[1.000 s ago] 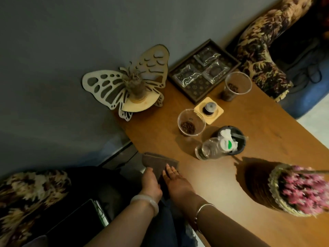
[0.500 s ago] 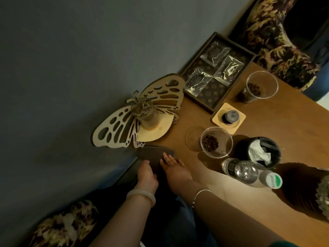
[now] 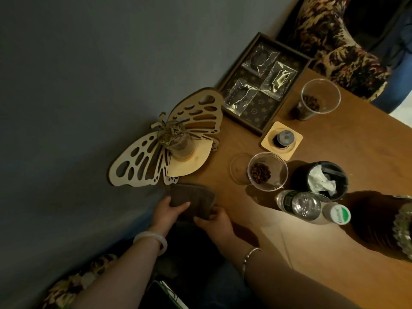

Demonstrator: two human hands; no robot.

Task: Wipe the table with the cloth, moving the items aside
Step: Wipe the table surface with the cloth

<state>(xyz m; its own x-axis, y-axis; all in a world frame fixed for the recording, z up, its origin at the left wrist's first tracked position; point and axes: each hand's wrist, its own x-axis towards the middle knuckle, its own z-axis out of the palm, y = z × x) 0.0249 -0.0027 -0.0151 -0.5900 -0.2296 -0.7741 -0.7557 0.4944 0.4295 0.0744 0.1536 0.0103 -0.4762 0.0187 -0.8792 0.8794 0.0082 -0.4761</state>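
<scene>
Brown cloth [image 3: 192, 200] lies folded at the near corner of the wooden table [image 3: 289, 253], just below the butterfly ornament [image 3: 169, 143]. Left hand [image 3: 168, 211] grips its left edge, thumb on top. Right hand [image 3: 215, 221] pinches its lower right edge. Right of the cloth stand a plastic cup [image 3: 267, 171] of dark contents and a water bottle [image 3: 312, 206] on its side.

dim room, plain grey-blue wall [image 3: 78, 85] along the left, brown wooden tabletop [image 3: 312, 253] set against it, a pool of warm light across its near part, floral-patterned upholstered seat [image 3: 338, 47] at the far end, pale floor [image 3: 401, 112] beyond
</scene>
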